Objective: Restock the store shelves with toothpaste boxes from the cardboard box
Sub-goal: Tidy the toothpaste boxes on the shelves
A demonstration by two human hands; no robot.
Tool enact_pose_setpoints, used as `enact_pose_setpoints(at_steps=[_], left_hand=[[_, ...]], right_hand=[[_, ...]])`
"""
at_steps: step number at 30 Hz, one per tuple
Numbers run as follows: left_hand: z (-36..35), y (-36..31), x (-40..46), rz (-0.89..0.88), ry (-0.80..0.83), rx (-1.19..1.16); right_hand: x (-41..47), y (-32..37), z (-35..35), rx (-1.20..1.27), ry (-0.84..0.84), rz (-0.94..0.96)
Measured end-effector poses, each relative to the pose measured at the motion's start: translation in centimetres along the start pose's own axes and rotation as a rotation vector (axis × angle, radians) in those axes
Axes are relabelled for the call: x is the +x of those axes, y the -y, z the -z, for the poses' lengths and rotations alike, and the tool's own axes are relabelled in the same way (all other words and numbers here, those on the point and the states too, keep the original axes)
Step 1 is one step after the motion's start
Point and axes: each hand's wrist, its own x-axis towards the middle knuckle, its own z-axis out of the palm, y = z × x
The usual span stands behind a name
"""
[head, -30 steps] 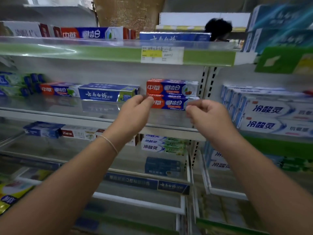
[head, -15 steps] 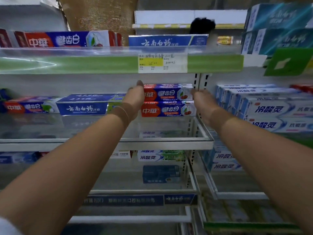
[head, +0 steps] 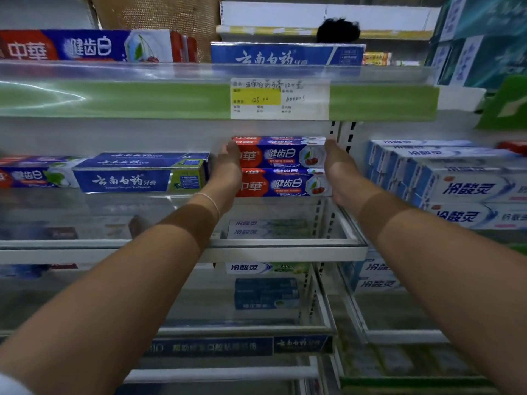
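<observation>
Near the middle of the frame, two red-and-blue toothpaste boxes (head: 285, 166) lay stacked one on the other on the glass shelf (head: 285, 246), each printed with white Chinese characters and a pair of cherries at its right end. The left hand (head: 228, 163) pressed flat against the stack's left end and the right hand (head: 338, 163) against its right end, fingers straight, the stack between them. Just left of it lay a blue toothpaste box (head: 139, 173).
</observation>
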Motion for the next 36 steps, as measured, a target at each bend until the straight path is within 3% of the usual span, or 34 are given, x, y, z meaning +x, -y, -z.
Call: enact_pose_setpoints(at_steps=[10, 19, 27, 36], left_hand=[[0.4, 0.4, 1.6, 0.025, -0.039, -0.043], [0.4, 0.4, 1.9, 0.007, -0.036, 0.007], [0.4, 0.7, 2.7, -0.079, -0.177, 0.146], [0.2, 1.3, 2.7, -0.144, -0.114, 0.117]], right_hand=[[1.6, -0.9, -1.4, 0.136, 0.074, -0.052], [2.1, -0.9, -1.8, 0.069, 0.013, -0.059], [2.2, -1.4, -3.0, 0.023, -0.135, 0.046], [1.9, -1.4, -3.1, -0.064, -0.129, 0.068]])
